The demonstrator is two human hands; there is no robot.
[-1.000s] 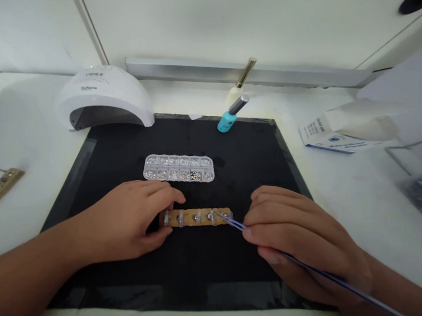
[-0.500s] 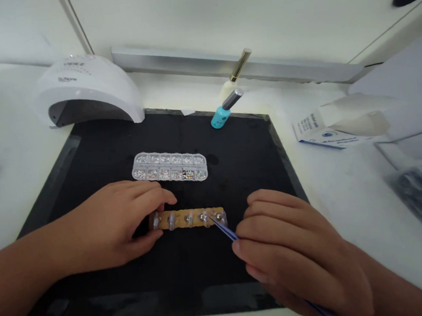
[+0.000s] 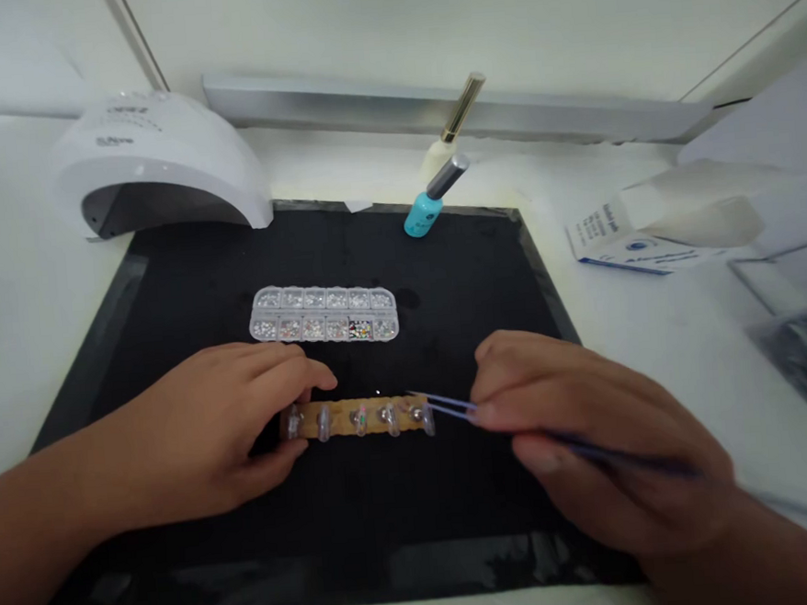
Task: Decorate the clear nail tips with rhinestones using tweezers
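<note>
Mat: the black mat [image 3: 420, 532] lies on the white worktop [image 3: 655, 340], and its surface carries most of the small things.
Wooden strip: the wooden strip [image 3: 341, 419] lies crosswise on the mat, a little nearer than the mat's centre, with five clear nail tips [image 3: 324, 423] set in a row along it.
Left hand: the left hand [image 3: 236, 429] is over the mat's left half, grasping the strip's left end between thumb and fingers, the index finger reaching out just past its far edge.
Right hand: the right hand [image 3: 599, 432] is over the mat's right side, grasping the tweezers [image 3: 442, 399].
Tweezers: their prongs stand slightly apart and point left at the strip's right end; whether they touch it I cannot tell.
Bright speck: a tiny bright speck [image 3: 377, 392] shows on the mat, just beyond the strip.
Tray: the clear tray [image 3: 323, 314] lies mid-mat, beyond the strip, its two rows of six compartments holding small glittering pieces.
Turquoise bottle: the turquoise bottle [image 3: 423, 216] stands on the mat near its far edge.
Lamp: the white lamp [image 3: 165, 158] stands at the mat's far left corner.
Box: the white box [image 3: 621, 246] is right of the mat.
</note>
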